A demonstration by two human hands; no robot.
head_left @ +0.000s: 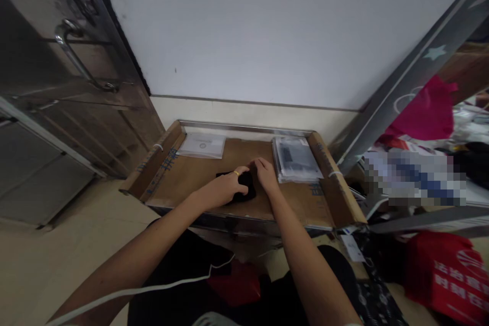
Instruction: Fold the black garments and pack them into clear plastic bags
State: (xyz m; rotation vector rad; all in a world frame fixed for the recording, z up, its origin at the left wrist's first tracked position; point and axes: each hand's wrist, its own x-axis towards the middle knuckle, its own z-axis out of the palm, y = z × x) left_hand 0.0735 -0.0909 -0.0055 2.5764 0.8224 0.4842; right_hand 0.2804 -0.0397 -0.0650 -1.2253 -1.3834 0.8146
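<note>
A small black cloth item lies on a flattened cardboard sheet that covers a low metal-rimmed table. My left hand, with a yellow ring on one finger, rests on top of the black item with its fingers curled over it. My right hand presses down on the item's right edge, fingers bent and close together. Both hands touch the item; most of it is hidden under them.
A stack of clear plastic bags lies at the table's right, one flat bag at the back left. A metal door stands left, a slanted steel post and cluttered shelf right, red bags on the floor.
</note>
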